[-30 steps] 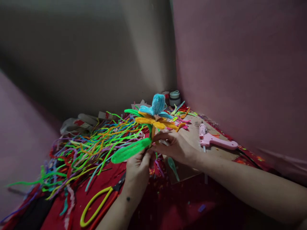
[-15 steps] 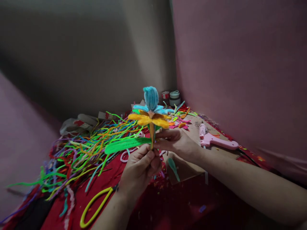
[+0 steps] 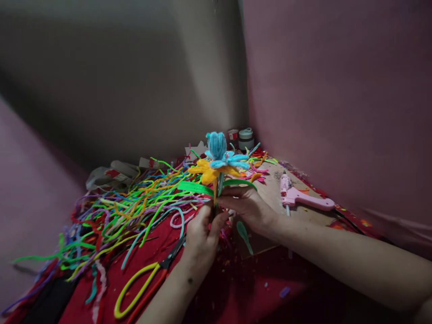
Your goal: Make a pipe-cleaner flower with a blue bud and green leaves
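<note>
Between my hands stands an upright pipe-cleaner flower (image 3: 217,145) with a blue bud, blue petals and orange petals below. Green leaves (image 3: 195,187) stick out left and right from its stems. My left hand (image 3: 204,234) is closed round the lower stems. Higher up, my right hand (image 3: 246,204) pinches the stems just under the petals, its fingertips partly hidden behind them. Below my right hand, a loose teal leaf shape (image 3: 243,236) lies on a piece of cardboard.
A heap of many-coloured pipe cleaners (image 3: 135,211) spreads over the red cloth at left. Scissors (image 3: 137,288) with yellow and red handles lie beside my left forearm. At right, a pink glue gun (image 3: 300,198) rests on cardboard (image 3: 275,180). A lidded jar (image 3: 246,138) stands at the back.
The flower has come down slightly and turned, so its blue petals now face me more and a second green leaf shows at right. My left hand has shifted slightly right.
</note>
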{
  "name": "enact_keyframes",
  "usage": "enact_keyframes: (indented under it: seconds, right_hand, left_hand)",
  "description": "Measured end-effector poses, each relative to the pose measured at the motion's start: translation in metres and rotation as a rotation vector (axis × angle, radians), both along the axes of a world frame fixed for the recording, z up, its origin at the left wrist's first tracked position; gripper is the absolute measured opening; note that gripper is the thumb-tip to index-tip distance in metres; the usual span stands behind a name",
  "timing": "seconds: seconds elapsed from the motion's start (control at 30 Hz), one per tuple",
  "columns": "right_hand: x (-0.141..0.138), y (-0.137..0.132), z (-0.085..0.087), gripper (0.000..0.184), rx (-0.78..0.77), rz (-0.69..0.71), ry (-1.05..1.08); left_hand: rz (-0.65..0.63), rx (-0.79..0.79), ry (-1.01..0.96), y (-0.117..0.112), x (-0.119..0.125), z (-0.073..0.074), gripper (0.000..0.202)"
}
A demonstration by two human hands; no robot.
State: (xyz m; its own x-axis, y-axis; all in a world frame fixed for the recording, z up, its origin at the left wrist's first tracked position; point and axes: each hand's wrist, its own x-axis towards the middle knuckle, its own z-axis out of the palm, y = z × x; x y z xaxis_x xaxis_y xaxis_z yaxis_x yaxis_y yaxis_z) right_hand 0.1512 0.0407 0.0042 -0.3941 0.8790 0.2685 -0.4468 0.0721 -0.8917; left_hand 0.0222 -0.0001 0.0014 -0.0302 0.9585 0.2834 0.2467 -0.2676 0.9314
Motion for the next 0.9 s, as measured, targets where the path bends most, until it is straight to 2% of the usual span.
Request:
enact_keyframes:
  seconds: [0.07,0.17,0.27,0.4,0.53,0.63,0.7,0.77,0.83,0.9]
  right_hand:
    - [-0.003,-0.001,-0.001,0.020,-0.003,-0.031,-0.012]
    - [-0.003,-0.002,0.003,0.021,0.056,0.009,-0.118]
    - [0.001,-0.002,0.007,0.014,0.170,0.034,-0.214]
    - [0.005,0.004,0.010,0.020,0.228,0.028,-0.277]
    - [0.009,0.013,0.009,0.014,0.180,0.019,-0.210]
    - [0.012,0.017,0.009,0.016,0.163,0.062,-0.201]
    - [0.012,0.018,0.009,0.020,0.146,0.103,-0.205]
    - [0.011,0.019,0.009,0.026,0.101,0.201,-0.204]
    - [0.009,0.020,0.011,0.030,0.062,0.321,-0.196]
    - [0.006,0.020,0.014,0.029,0.058,0.389,-0.187]
  left_hand:
    - [0.068,0.047,0.054,0.000,0.001,-0.004,0.016]
    - [0.027,0.001,-0.040,-0.001,0.002,-0.003,0.025]
    - [-0.014,-0.070,-0.165,-0.001,0.000,0.003,0.025]
    - [-0.099,-0.130,-0.237,0.001,-0.003,0.004,0.025]
    - [-0.180,-0.161,-0.362,0.001,-0.002,0.004,0.025]
    - [-0.299,-0.242,-0.515,-0.001,-0.002,0.008,0.021]
    - [-0.415,-0.295,-0.592,-0.001,-0.004,0.009,0.017]
    - [-0.506,-0.329,-0.635,-0.002,-0.007,0.009,0.017]
    - [-0.544,-0.338,-0.660,-0.001,-0.012,0.008,0.015]
    - [-0.515,-0.311,-0.650,-0.001,-0.015,0.006,0.013]
